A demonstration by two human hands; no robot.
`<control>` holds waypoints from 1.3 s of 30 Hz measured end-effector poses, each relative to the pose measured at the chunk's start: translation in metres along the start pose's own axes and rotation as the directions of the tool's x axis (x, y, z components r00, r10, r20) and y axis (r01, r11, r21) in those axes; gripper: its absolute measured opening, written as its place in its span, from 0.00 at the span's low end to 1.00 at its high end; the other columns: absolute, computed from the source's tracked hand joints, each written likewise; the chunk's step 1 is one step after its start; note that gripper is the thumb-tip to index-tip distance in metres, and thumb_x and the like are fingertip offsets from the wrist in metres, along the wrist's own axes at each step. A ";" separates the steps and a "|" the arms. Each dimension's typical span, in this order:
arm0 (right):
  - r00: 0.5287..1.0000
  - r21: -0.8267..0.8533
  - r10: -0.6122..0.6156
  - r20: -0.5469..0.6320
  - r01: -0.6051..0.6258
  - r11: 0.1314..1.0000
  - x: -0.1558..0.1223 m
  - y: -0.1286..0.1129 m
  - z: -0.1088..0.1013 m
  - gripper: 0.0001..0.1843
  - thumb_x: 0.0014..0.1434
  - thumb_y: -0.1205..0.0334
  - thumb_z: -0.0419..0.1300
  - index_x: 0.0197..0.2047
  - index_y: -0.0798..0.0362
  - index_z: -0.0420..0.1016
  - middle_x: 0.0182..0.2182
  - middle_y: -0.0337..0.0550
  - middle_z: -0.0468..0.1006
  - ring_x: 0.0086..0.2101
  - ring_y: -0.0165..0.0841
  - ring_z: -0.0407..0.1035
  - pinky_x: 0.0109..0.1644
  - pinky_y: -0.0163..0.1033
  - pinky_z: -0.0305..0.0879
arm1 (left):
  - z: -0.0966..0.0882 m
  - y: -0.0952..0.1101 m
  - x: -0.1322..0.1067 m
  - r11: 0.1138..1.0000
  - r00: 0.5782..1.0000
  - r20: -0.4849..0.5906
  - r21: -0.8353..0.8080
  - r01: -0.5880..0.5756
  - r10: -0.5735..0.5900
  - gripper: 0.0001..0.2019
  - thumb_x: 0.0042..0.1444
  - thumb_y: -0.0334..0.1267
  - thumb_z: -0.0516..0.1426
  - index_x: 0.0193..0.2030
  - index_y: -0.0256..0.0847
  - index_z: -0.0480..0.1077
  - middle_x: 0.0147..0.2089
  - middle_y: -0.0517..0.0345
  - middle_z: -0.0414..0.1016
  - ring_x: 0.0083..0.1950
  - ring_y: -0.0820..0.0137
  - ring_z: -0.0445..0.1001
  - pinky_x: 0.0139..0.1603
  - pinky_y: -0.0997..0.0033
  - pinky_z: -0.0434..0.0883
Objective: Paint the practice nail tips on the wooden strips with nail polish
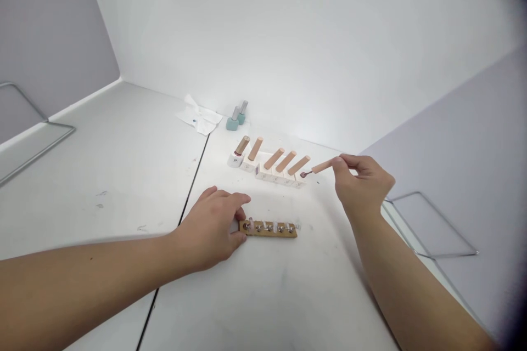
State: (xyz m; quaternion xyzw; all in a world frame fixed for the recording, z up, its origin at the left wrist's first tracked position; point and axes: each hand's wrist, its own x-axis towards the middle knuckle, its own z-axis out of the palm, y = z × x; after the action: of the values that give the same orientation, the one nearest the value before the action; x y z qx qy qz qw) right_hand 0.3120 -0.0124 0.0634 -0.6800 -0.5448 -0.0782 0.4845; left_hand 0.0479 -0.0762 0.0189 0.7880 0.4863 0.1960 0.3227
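My left hand (216, 225) pinches the left end of a wooden nail-tip holder (267, 233) between thumb and fingers. Along the holder runs a row of metal posts with several pale nail tips (275, 225). My right hand (362, 178) is closed on the peach cap of a nail polish brush (323, 166). The brush end is at the mouth of an uncapped square nail polish bottle (300, 181), rightmost in a row. Whether the bristles are inside or just above the opening, I cannot tell. Capped bottles with peach handles (274, 159) stand to its left.
A white bottle with a brownish cap (236, 159) ends the row on the left. Behind stand two teal bottles (233, 123) and a crumpled white tissue (200, 119). A dark seam (194, 178) crosses the white table. Wire frames (436, 255) are at both sides.
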 end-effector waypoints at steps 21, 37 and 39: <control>0.956 0.376 -0.100 -0.277 0.203 0.904 -0.028 -0.010 -0.029 0.06 0.45 0.67 0.66 0.30 0.55 0.80 0.25 0.45 0.78 0.27 0.37 0.74 0.34 0.47 0.70 | -0.001 0.000 0.000 0.999 0.999 0.002 0.011 -0.033 0.033 0.26 0.51 0.37 0.57 0.58 0.40 0.62 0.44 0.59 0.77 0.55 0.59 0.67 0.61 0.53 0.58; 0.922 0.491 -0.367 -0.121 0.377 0.786 -0.089 -0.029 -0.022 0.13 0.50 0.75 0.64 0.38 0.51 0.77 0.25 0.32 0.79 0.32 0.31 0.77 0.52 0.52 0.72 | -0.002 0.004 0.001 1.000 1.000 -0.011 0.015 0.000 0.001 0.25 0.49 0.37 0.59 0.56 0.42 0.63 0.43 0.59 0.77 0.53 0.57 0.66 0.56 0.55 0.64; 0.921 0.468 -0.365 -0.139 0.386 0.795 -0.090 -0.029 -0.021 0.13 0.50 0.75 0.64 0.38 0.51 0.76 0.24 0.31 0.79 0.31 0.30 0.77 0.53 0.52 0.71 | -0.002 0.004 0.001 1.000 1.000 -0.011 0.014 0.002 -0.002 0.25 0.49 0.37 0.59 0.56 0.42 0.63 0.43 0.59 0.77 0.54 0.57 0.66 0.56 0.55 0.64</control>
State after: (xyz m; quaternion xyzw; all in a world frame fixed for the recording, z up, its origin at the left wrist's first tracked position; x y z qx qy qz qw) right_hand 0.2619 -0.0903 0.0338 -0.4127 -0.6604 -0.0471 0.6256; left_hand 0.0498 -0.0758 0.0233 0.7887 0.4902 0.1966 0.3147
